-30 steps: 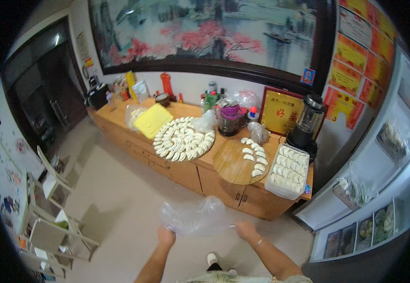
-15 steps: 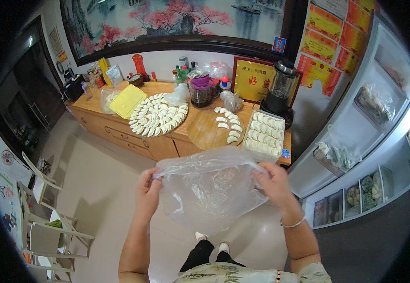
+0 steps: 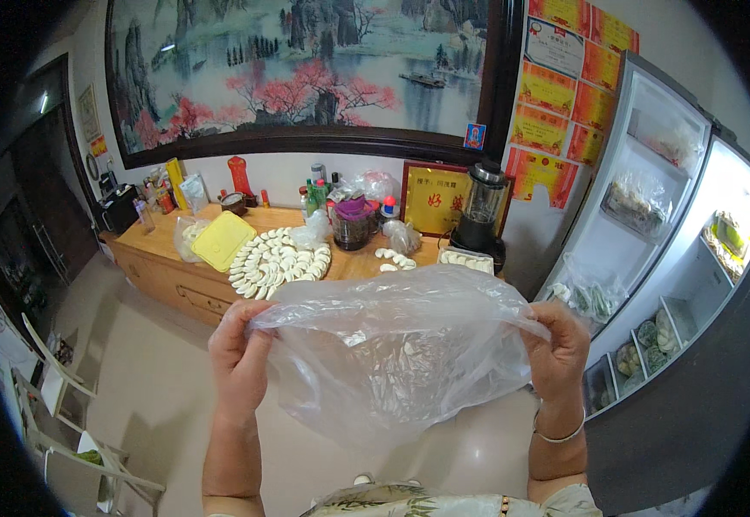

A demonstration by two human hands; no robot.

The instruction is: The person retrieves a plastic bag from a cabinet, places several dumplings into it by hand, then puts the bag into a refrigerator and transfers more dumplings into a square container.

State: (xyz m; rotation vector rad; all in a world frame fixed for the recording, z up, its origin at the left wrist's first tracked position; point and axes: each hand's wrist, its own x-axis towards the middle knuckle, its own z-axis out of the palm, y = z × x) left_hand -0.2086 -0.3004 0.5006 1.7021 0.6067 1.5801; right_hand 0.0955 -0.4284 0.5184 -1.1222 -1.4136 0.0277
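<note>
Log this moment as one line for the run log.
left hand: grips left edge of clear plastic bag | right hand: grips right edge | bag: spread open, held up | behind: wooden counter, dumplings

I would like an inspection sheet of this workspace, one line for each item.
Surface: wooden counter along the wall, crowded.
Job's things: clear plastic bag stretched between both hands, in front of the chest.
Clutter: round tray of dumplings, yellow lid, blender, bottles and jars.
Grips: left hand and right hand each pinch an upper edge of the bag.
Cables: nothing seen.
Surroundings: large landscape painting, open fridge at right, white chairs at left.
</note>
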